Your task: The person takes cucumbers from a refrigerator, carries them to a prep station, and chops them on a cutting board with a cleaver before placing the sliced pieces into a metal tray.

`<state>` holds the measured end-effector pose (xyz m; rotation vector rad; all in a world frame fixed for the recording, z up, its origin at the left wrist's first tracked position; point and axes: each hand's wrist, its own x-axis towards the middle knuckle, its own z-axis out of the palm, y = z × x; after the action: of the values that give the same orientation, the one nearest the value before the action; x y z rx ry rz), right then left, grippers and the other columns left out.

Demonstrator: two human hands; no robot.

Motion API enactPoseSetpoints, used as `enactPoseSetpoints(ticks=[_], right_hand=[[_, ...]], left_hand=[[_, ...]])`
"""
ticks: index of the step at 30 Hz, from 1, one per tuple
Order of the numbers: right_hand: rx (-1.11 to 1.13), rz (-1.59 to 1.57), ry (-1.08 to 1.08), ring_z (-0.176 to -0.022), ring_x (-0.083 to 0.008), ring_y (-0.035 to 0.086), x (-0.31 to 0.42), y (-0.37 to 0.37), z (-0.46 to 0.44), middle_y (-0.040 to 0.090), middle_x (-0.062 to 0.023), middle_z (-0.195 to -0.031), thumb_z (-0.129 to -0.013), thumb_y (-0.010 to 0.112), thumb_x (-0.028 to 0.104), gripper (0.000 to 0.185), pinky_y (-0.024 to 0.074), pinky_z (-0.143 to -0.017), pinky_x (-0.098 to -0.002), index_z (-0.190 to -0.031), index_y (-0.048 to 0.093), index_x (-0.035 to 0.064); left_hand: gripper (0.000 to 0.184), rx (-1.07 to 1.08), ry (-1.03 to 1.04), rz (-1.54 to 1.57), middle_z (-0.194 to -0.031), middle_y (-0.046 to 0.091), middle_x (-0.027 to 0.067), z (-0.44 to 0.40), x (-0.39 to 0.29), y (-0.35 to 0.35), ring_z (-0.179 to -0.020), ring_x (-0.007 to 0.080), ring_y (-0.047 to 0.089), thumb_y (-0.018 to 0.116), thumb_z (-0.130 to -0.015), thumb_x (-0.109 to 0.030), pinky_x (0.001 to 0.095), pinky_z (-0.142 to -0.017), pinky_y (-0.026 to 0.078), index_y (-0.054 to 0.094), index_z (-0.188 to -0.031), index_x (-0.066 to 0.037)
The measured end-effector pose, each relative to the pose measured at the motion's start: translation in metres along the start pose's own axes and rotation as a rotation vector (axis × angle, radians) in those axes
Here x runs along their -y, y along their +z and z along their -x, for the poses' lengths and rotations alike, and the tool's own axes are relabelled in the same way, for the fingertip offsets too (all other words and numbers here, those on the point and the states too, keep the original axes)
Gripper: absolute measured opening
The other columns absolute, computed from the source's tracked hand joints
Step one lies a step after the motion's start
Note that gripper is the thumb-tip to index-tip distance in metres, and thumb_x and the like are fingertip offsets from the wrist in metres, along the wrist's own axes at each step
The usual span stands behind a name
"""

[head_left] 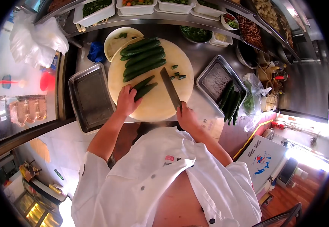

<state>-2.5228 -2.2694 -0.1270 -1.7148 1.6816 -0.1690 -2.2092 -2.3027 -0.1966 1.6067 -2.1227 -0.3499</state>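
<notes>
My left hand is on the near left part of a round cutting board, its fingers closed on the near ends of two dark green cucumbers. My right hand is wrapped round the handle of a cleaver, whose blade points away from me over the board, right of those cucumbers and not touching them. Several whole cucumbers lie side by side at the board's far left. Small cut cucumber ends are scattered to the right of the blade.
An empty metal tray stands left of the board. A second tray, at the right, holds several cucumbers. Behind the board are a white bowl and a blue cloth. A shelf with food containers runs above the far edge.
</notes>
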Motion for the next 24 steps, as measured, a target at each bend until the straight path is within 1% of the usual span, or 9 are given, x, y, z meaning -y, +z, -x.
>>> enactPoseSetpoints(ticks=[4,7,11,15,17,20,22,23,24], right_hand=[[0.057,0.004,-0.035,-0.081,-0.0497,0.068,0.027,-0.018,0.008,0.07,-0.0271,-0.089,-0.105,0.05,0.022,0.025,0.0535,-0.074,-0.059,-0.12,0.049,0.0018],[0.072,0.046,-0.06,-0.081,-0.0494,0.068,0.043,-0.018,0.01,0.07,-0.0266,-0.091,-0.105,0.05,0.021,0.024,0.0537,-0.074,-0.0586,-0.119,0.048,0.0023],[0.069,0.043,-0.045,-0.083,-0.0496,0.068,0.052,-0.01,0.009,0.07,-0.0271,-0.093,-0.106,0.05,0.022,0.024,0.0538,-0.073,-0.0588,-0.118,0.047,0.0017],[0.098,0.028,0.007,-0.083,-0.0498,0.068,0.047,0.004,0.002,0.069,-0.0272,-0.091,-0.106,0.049,0.023,0.025,0.0543,-0.074,-0.0591,-0.118,0.047,0.0015],[0.108,0.07,0.034,-0.087,-0.0517,0.068,0.027,0.028,-0.008,0.07,-0.0298,-0.094,-0.105,0.046,0.023,0.027,0.0541,-0.079,-0.0601,-0.121,0.046,0.0014],[0.121,0.101,0.085,-0.087,-0.0523,0.068,0.021,0.046,-0.017,0.07,-0.0305,-0.094,-0.105,0.045,0.023,0.027,0.0538,-0.08,-0.0607,-0.121,0.045,0.0014],[0.11,0.087,0.072,-0.088,-0.0523,0.068,0.019,0.044,-0.015,0.07,-0.0308,-0.093,-0.105,0.045,0.023,0.027,0.0538,-0.08,-0.061,-0.121,0.045,0.0016],[0.101,0.075,0.054,-0.088,-0.0524,0.068,0.019,0.042,-0.015,0.07,-0.0311,-0.093,-0.105,0.046,0.023,0.027,0.0537,-0.08,-0.0612,-0.121,0.044,0.0017],[0.094,0.075,0.052,-0.088,-0.0524,0.068,0.019,0.041,-0.016,0.07,-0.0311,-0.093,-0.105,0.046,0.023,0.027,0.0537,-0.08,-0.0612,-0.121,0.044,0.0017]], left_hand=[[0.042,-0.039,0.008,0.011,-0.116,0.055,0.0201,-0.002,-0.005,0.004,-0.109,0.0419,0.056,0.088,-0.073,-0.023,0.05,-0.093,0.05,0.06,-0.097,-0.004],[0.041,0.033,-0.04,0.014,-0.116,0.055,0.0202,-0.005,-0.006,0.011,-0.111,0.0417,0.055,0.087,-0.074,-0.024,0.0504,-0.095,0.049,0.06,-0.098,-0.004],[0.041,0.015,-0.03,0.023,-0.116,0.055,0.0202,-0.007,-0.01,0.014,-0.111,0.0411,0.054,0.086,-0.075,-0.026,0.0498,-0.095,0.048,0.06,-0.098,-0.004],[0.042,0.014,-0.037,0.008,-0.116,0.054,0.0192,-0.006,-0.014,0.015,-0.11,0.0407,0.054,0.086,-0.075,-0.027,0.0493,-0.094,0.048,0.06,-0.098,-0.004],[0.042,0.009,-0.041,0.005,-0.116,0.053,0.0188,-0.006,-0.017,0.012,-0.11,0.0405,0.053,0.087,-0.074,-0.026,0.0491,-0.094,0.048,0.06,-0.098,-0.004],[0.043,0.08,-0.059,0.015,-0.115,0.052,0.0188,-0.005,-0.016,0.006,-0.11,0.0404,0.053,0.088,-0.073,-0.027,0.049,-0.095,0.048,0.06,-0.098,-0.004],[0.05,0.06,0.0,0.018,-0.118,0.052,0.0201,-0.003,-0.013,0.007,-0.113,0.0412,0.053,0.087,-0.074,-0.025,0.0493,-0.096,0.048,0.057,-0.107,-0.003],[0.05,0.056,0.005,0.018,-0.118,0.052,0.0201,-0.002,-0.013,0.007,-0.113,0.0412,0.053,0.087,-0.074,-0.025,0.0493,-0.096,0.048,0.057,-0.107,-0.003],[0.056,0.086,-0.044,0.041,-0.121,0.052,0.0206,-0.002,-0.012,0.007,-0.114,0.0413,0.054,0.085,-0.075,-0.025,0.0492,-0.096,0.049,0.055,-0.116,-0.002]])
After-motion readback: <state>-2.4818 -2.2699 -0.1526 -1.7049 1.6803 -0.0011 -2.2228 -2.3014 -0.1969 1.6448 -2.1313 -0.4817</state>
